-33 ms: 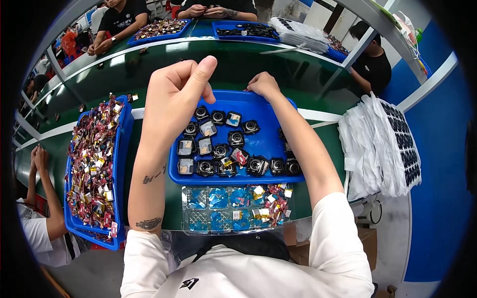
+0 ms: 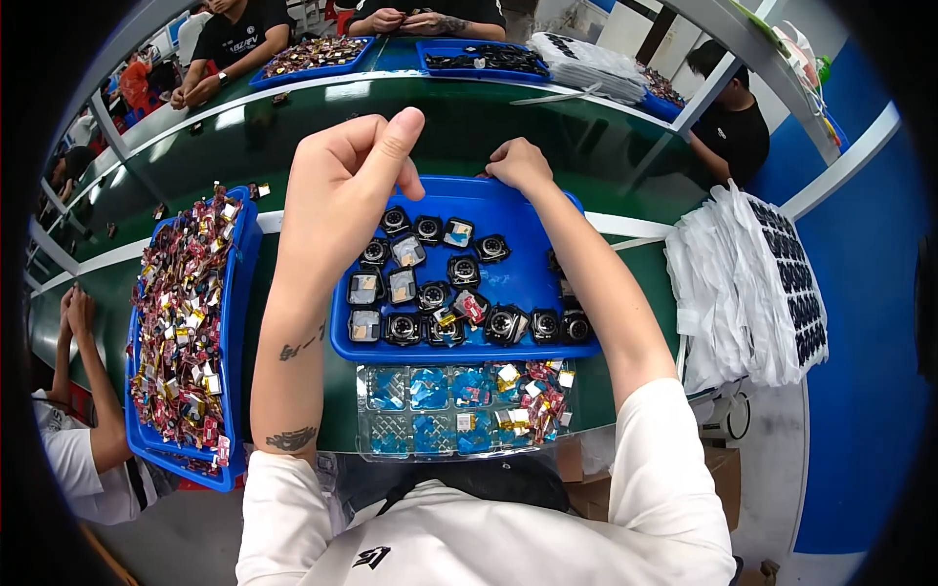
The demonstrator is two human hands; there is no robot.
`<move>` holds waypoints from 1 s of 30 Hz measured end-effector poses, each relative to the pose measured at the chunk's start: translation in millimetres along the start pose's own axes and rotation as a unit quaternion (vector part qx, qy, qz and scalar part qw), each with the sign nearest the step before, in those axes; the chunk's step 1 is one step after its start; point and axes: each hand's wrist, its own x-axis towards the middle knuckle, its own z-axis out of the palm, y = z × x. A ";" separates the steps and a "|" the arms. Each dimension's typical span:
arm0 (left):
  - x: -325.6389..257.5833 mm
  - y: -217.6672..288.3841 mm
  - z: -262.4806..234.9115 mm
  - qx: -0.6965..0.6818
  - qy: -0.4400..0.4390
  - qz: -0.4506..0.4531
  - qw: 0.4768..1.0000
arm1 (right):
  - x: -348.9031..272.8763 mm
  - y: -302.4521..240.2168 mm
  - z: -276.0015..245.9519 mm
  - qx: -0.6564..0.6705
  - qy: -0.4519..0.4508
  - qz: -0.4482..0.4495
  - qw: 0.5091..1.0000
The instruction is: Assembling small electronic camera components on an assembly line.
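My left hand is raised above the left side of a blue tray, fingers curled in and thumb pointing up. Its palm side is hidden, so what it holds, if anything, does not show. Bent fingers of my right hand close together at the tray's far rim; a tiny dark bit shows at their tips, too small to name. Inside the tray lie several black watch-like cases, some showing grey square faces. Among them is a small red-and-yellow part.
Before me, a clear compartment tray holds blue film pieces and small wired parts. A blue bin heaped with wired parts stands left. White sheets with black pieces are stacked right. Other people sit across the green table and at left.
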 end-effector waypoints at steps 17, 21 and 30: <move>-4.5 1.1 15.0 0.121 -0.170 0.062 0.976 | -175.9 4.1 -59.5 0.096 -0.070 -0.364 0.924; -6.0 -0.5 15.0 0.179 -0.233 0.030 0.955 | -167.6 -14.0 -84.8 0.176 0.025 -0.370 0.912; -5.5 9.4 15.5 0.043 -0.156 0.061 0.985 | -155.1 -37.9 -91.7 0.517 -0.074 -0.284 0.804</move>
